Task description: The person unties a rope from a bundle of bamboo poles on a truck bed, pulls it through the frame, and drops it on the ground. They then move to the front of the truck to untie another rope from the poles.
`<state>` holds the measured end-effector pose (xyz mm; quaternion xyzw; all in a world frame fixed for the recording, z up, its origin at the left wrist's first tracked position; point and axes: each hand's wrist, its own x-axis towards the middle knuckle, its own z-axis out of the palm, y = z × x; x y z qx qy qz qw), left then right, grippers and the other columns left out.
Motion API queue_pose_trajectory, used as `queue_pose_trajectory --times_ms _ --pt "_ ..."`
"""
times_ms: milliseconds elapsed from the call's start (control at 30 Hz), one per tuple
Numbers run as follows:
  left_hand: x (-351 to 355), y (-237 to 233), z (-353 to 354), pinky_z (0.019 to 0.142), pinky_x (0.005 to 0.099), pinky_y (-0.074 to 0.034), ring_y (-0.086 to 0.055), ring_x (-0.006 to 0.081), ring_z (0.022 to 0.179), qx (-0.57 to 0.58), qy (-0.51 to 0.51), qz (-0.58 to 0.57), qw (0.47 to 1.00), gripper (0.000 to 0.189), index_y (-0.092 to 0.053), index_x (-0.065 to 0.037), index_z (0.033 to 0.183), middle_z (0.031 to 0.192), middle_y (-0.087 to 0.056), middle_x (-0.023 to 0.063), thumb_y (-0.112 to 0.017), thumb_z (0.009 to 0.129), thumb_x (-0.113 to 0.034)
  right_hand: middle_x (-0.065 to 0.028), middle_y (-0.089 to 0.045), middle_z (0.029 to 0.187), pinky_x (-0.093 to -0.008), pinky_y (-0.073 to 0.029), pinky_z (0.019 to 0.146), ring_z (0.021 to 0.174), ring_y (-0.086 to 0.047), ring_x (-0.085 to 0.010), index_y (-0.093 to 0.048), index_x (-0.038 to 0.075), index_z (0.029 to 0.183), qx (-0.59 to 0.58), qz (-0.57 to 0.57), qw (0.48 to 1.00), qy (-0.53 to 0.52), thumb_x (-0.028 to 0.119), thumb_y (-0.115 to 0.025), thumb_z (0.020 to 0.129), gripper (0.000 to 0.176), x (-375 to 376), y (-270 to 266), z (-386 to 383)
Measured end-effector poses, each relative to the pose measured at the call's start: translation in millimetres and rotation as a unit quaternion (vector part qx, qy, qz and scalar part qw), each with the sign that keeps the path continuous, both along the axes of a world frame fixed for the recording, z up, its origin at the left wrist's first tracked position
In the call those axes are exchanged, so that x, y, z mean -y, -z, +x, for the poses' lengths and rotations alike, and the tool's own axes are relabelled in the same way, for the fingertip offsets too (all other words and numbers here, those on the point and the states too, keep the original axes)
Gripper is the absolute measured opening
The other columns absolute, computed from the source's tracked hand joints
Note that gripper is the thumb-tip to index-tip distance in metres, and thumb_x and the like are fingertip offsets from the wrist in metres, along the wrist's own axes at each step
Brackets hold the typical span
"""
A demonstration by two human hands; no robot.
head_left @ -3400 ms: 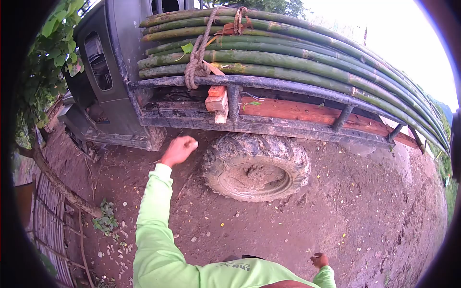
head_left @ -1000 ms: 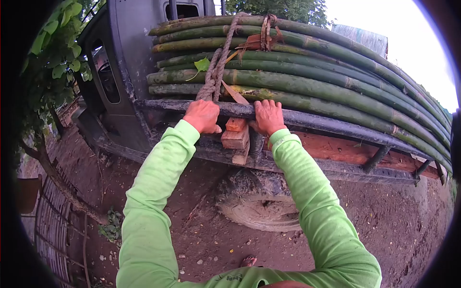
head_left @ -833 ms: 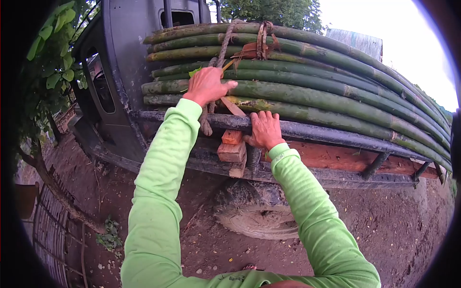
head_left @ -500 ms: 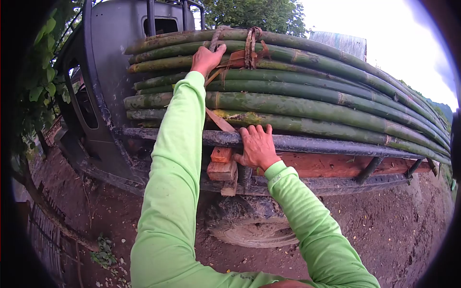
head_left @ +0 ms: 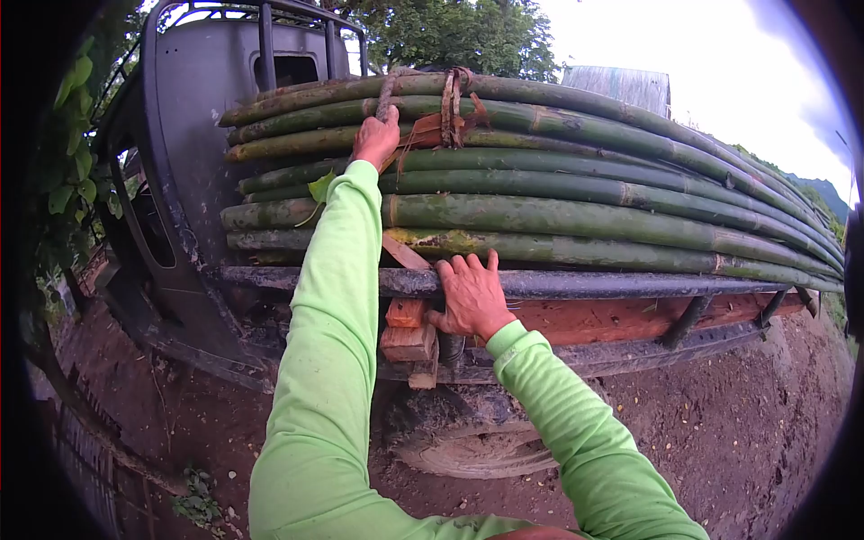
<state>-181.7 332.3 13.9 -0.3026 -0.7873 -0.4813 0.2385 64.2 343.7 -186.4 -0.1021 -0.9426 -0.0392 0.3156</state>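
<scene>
Green bamboo poles [head_left: 558, 216] lie stacked lengthwise on the truck bed. A thick rope [head_left: 389, 94] runs over the top poles, and my left hand [head_left: 376, 138] is closed around it against the upper part of the stack. Lower down, my right hand [head_left: 472, 292] grips the dark side rail [head_left: 576, 285], fingers over its top and thumb below beside the stacked wooden blocks [head_left: 408, 335]. A strip tie [head_left: 450, 108] wraps the upper poles right of my left hand. Part of the lower poles is hidden behind my left arm.
The dark truck cab [head_left: 202, 135] stands at the left, with leafy branches [head_left: 76, 162] beside it. Below the bed are a muddy wheel [head_left: 477, 441] and brown dirt ground [head_left: 693, 432]. A reddish wooden beam [head_left: 585, 319] runs under the rail.
The camera view has shifted slightly, so the truck and poles sit a little lower and further left. My left hand remains at the rope, its fingers now more tightly closed; my right hand stays on the rail.
</scene>
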Motion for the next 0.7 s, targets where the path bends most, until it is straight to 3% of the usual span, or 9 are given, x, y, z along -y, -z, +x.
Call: queue_pose_trajectory --times_ms 333,433,700 --pt "0 1 -4 0.098 0.0463 -0.042 -0.053 0.0438 0.115 -0.016 -0.012 -0.024 0.999 0.072 -0.060 0.009 0.113 0.119 -0.057 0.0307 -0.044 0.090 -0.057 -0.0099 -0.053 0.099 -0.0640 -0.026 0.102 0.101 -0.052 -0.0294 -0.052 0.007 0.121 -0.014 0.029 0.999 -0.005 0.047 -0.074 0.062 0.074 -6 7 -3" --pt "0 2 -3 0.098 0.0463 -0.042 -0.054 0.0440 0.115 -0.023 -0.012 -0.029 0.999 0.071 -0.060 0.009 0.113 0.119 -0.057 0.0310 -0.045 0.090 -0.057 -0.0092 -0.053 0.097 -0.0645 -0.028 0.100 0.101 -0.052 -0.0295 -0.053 0.007 0.110 -0.053 0.042 0.998 -0.018 0.041 -0.076 0.061 0.063 -9 12 -6" --pt "-4 3 -9 0.098 0.0468 -0.042 -0.053 0.0440 0.115 -0.024 -0.013 -0.041 0.999 0.071 -0.060 0.009 0.114 0.120 -0.056 0.0320 -0.045 0.090 -0.056 -0.0090 -0.054 0.095 -0.0640 -0.029 0.100 0.099 -0.052 -0.0289 -0.054 0.007 0.106 -0.084 0.066 0.994 -0.011 0.029 -0.067 0.070 0.044 -15 20 -12"
